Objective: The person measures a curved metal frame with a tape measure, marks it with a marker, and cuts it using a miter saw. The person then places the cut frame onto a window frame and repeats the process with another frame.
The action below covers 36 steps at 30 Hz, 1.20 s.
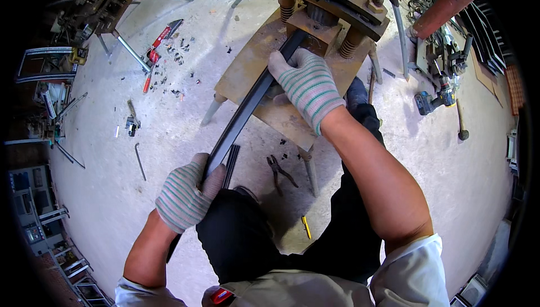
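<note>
A long, dark, slightly curved metal strip [244, 111] slants from my lap up to a press. My left hand [188, 193], in a striped knit glove, is closed round its lower part by my knee. Higher up, my right hand [308, 85], gloved alike, grips the strip close to its far end. That end reaches the block [316, 30] of the press, under the upper plate [337, 0]; how far it goes in cannot be seen. Beneath lies the rusty tan press table [247, 76] on metal legs.
Pliers [278, 175], a yellow pen-like tool [306, 227] and dark strips [231, 166] are near my feet. Left, a red-handled tool [160, 43] lies among black scraps. A cordless drill [436, 99] and a hammer [462, 120] lie right, below a red post [447, 8].
</note>
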Tool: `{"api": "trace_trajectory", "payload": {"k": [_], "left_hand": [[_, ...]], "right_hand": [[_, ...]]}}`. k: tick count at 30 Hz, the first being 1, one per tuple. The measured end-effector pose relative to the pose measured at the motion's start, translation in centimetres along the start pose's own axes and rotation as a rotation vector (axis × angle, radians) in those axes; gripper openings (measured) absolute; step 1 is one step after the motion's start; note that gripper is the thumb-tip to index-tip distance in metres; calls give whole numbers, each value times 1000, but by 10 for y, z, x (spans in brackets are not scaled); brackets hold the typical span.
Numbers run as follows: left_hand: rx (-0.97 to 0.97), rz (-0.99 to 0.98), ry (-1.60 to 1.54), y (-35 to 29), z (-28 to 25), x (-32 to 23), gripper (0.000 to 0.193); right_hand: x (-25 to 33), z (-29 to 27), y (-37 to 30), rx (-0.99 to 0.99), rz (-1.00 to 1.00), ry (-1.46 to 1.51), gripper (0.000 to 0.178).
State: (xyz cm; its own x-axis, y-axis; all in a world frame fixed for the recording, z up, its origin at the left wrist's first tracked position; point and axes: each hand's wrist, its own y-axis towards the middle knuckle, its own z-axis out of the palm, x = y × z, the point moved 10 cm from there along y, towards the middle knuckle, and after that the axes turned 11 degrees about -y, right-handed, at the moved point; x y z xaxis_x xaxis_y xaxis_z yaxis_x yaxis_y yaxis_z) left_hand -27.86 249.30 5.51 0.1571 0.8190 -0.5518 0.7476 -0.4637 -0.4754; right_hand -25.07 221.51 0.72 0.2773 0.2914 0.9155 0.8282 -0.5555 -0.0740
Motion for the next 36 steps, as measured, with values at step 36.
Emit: {"api": "trace_trajectory", "payload": {"k": [36], "left_hand": [[-64,391,-29,53,9,-33,53]], "right_hand": [[430,-198,-160,-984,-1020,-124,66]]}}
